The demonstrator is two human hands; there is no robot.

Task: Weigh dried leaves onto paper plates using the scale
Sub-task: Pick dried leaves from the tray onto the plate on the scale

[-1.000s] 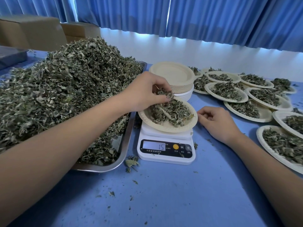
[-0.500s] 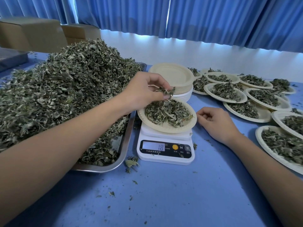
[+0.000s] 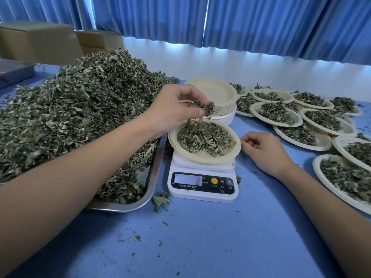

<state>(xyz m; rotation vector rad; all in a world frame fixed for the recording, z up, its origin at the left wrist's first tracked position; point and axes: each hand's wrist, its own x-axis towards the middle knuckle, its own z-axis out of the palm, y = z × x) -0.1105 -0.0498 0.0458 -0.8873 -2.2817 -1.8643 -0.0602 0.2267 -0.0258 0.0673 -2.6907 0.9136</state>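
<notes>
Both forearms are cut off by the bottom edge; only wrists & hands show in full. Scale sits on the near side, below the L hand grip. On its display only an "8" reads, and any digit before it is too faint to tell. L palm hides the left rim of the paper plate & part of the tray edge. Tray's left end is buried under the leaf heap left of the grip & runs out of frame. Stack of empty plates stands just behind the grip, partly covered by the fingers. Filled plates, well right of the grip, overlap each other, and the outermost are cut by the frame edge.

L grip: thumb & fingertips pinched together on a tuft of dried leaves, held in the air. The paper plate w/ its leaf pile sits on the scale directly below the grip, apart from the tuft; a few bits hang btw them. R hand rests on the worktop just right of the plate, fingers loosely curled, grip holding nothing. Can't tell if a fingertip touches the rim.

Vs 0.5 s ago: L grip is higher. The tuft was down close to the pile; now there's a clear gap. Display then read 18. R hand is in the same spot.
</notes>
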